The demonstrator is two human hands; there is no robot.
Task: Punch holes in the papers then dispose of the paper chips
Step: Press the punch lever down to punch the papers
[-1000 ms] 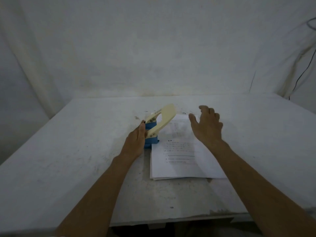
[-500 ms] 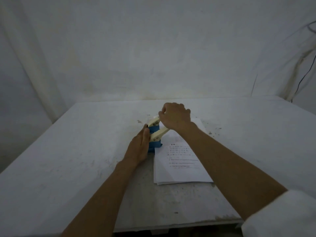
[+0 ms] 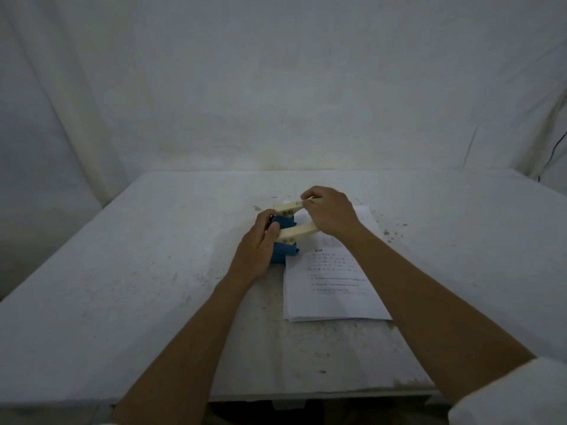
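Observation:
A blue hole punch (image 3: pixel 283 245) with a cream lever (image 3: pixel 299 231) stands mid-table, on the left edge of a stack of printed papers (image 3: pixel 333 286). My left hand (image 3: pixel 259 246) is wrapped around the punch's blue body from the left. My right hand (image 3: pixel 329 214) lies fisted on top of the cream lever, which is lowered nearly flat. The far part of the papers is hidden under my right hand. The punch's slot cannot be seen.
The white table (image 3: pixel 153 286) is scuffed, with dark specks (image 3: pixel 388 233) right of the papers. A white cloth backdrop hangs behind, a dark cable (image 3: pixel 552 154) runs down at the far right, and the table's front edge (image 3: pixel 306 394) is near me.
My right hand moved from hovering open over the papers onto the raised lever and closed on it. The lever has come down from its upright tilt. My left hand stayed on the punch.

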